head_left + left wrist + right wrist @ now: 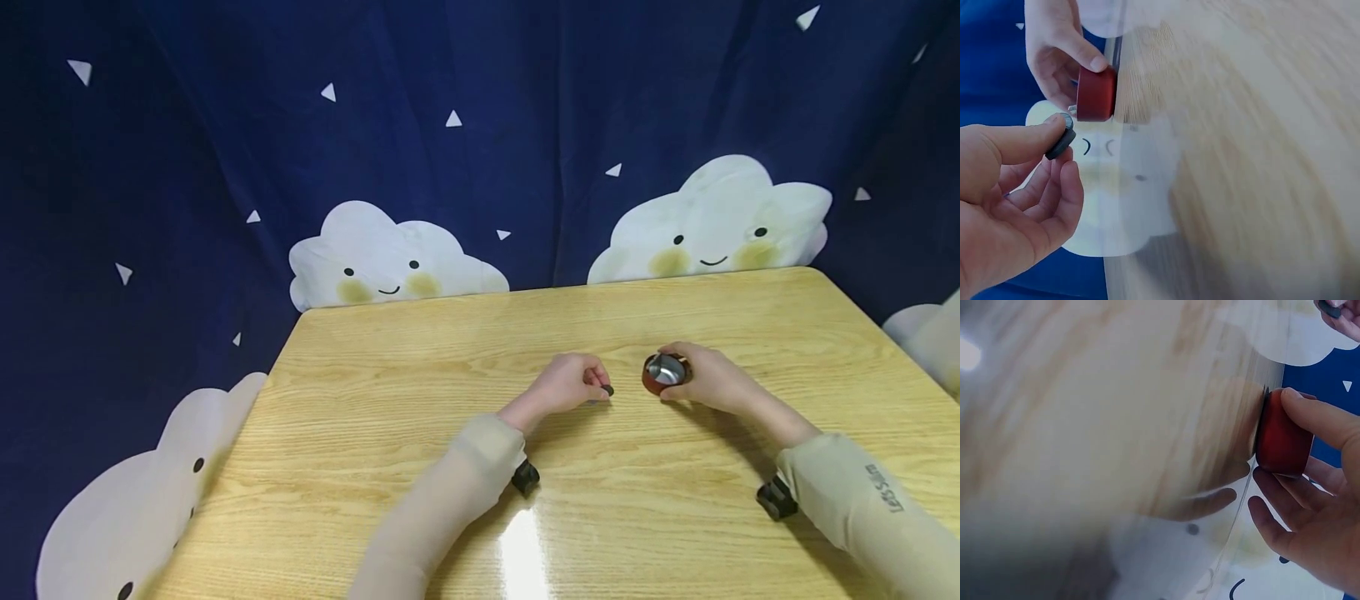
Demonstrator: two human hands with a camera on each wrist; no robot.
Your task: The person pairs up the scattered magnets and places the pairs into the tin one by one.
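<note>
My left hand [1004,206] — nearest the wrist camera — pinches a small dark disc [1060,144] between thumb and forefinger. My right hand [708,377] grips the red round tin [663,373], tilted on the wooden table [390,433] — the two hands near each other, mid-table.

Only readable bit I could find was on the right sleeve [862,500]: small dark lettering ran along the forearm and looked like "Let's Slim", though it was tiny and tilted, so not 100% sure. Nothing else in any view carried legible text, numbers or logos.
</note>
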